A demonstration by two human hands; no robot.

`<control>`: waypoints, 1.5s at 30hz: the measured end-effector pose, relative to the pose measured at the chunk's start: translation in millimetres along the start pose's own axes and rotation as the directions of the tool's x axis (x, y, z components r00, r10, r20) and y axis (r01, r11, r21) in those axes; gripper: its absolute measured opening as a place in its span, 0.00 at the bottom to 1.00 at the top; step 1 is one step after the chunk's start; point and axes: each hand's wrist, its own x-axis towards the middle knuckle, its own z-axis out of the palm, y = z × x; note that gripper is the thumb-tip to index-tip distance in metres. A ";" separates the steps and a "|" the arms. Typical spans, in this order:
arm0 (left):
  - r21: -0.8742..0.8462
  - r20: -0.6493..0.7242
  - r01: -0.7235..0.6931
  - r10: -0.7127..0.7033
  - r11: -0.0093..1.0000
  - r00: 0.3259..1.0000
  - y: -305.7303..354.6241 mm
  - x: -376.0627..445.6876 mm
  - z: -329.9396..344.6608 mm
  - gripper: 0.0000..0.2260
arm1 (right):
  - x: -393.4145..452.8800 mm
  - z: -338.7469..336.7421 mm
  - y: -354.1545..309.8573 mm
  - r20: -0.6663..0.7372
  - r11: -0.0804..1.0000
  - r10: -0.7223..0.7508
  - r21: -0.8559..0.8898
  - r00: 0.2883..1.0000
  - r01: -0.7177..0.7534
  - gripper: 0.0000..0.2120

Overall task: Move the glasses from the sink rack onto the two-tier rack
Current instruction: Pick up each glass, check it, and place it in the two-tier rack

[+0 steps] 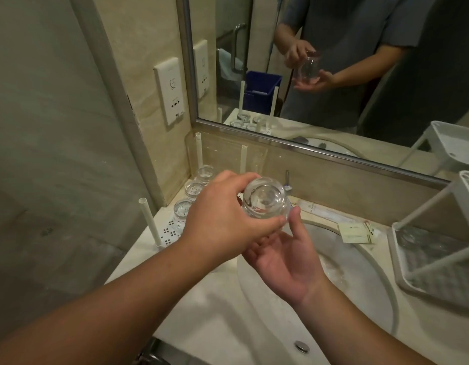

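Counter: pale stone round a sink, below a mirror.
Glass: held upside down over the sink's 11 o'clock edge; thick base up, long axis near upright.
Left hand: curled round its side.
Right hand: open, palm up beneath.
Handling: rigid, slick, breakable; grip the wall.
Sink rack: 9 o'clock, three glasses left.
Two-tier rack: 3 o'clock.

Two-tier rack cut by right edge; packet print unreadable.
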 end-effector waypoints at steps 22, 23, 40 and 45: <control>-0.160 0.274 0.144 -0.096 0.977 0.957 -28.5 -14.9 20.3 0.25 | -27.6 25.8 -47.6 -0.124 0.716 -0.347 -0.676 0.930 0.177 0.25; -0.166 0.280 0.143 -0.093 0.976 0.956 -29.8 -16.0 24.4 0.26 | -29.3 27.8 -47.7 -0.127 0.629 -0.394 -0.759 0.910 0.166 0.27; -0.140 0.407 0.067 -0.004 0.988 0.913 -27.7 -29.1 98.4 0.22 | -58.5 -18.0 -47.0 0.042 -0.186 -0.656 -0.977 0.754 -0.108 0.37; -0.181 0.451 0.072 0.018 0.981 0.892 -12.7 -37.0 132.5 0.27 | -81.7 -44.3 -58.0 0.007 -0.189 -0.698 -0.966 0.716 -0.175 0.38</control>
